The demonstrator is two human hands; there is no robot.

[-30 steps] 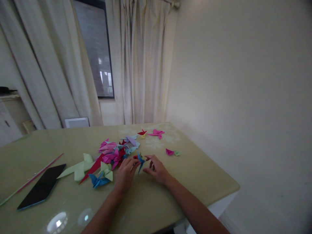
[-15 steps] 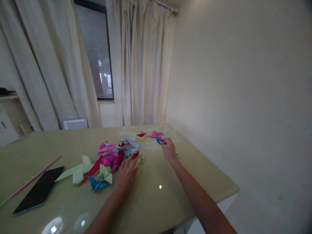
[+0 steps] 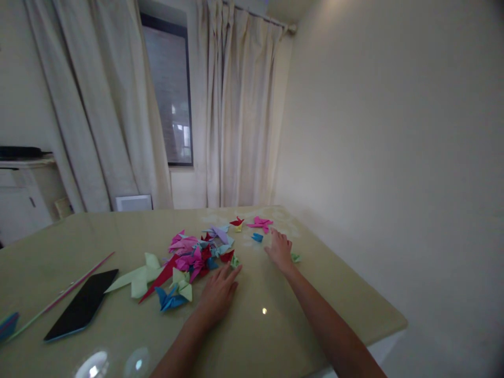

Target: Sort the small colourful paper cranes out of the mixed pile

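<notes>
My right hand [image 3: 280, 252] is open above the table, fingers spread, holding nothing. Just left of it lies a small blue origami piece [image 3: 257, 238], apart from the fingers. Behind that is a pink origami piece [image 3: 261, 224], and a red origami crane [image 3: 237, 221] sits farther left. My left hand [image 3: 219, 294] lies open, its fingertips by a small green origami piece [image 3: 235, 261]; whether they touch it I cannot tell. Left of it spreads a pile of folded paper [image 3: 192, 254] in pink, red, purple and light blue. A larger blue origami crane [image 3: 170, 300] rests at the pile's near edge.
A black tablet-like slab [image 3: 82, 304] and a thin pink-and-green stick [image 3: 63, 294] lie on the table [image 3: 252, 336] at left. A pale green folded paper [image 3: 139, 275] touches the slab's corner. Another green piece [image 3: 296, 258] lies beside my right wrist. A wall bounds the right side.
My right hand has let go of the small blue origami piece, which now lies on the table, and its fingers have opened. My left hand has shifted slightly toward the small green piece. The view has turned left.
</notes>
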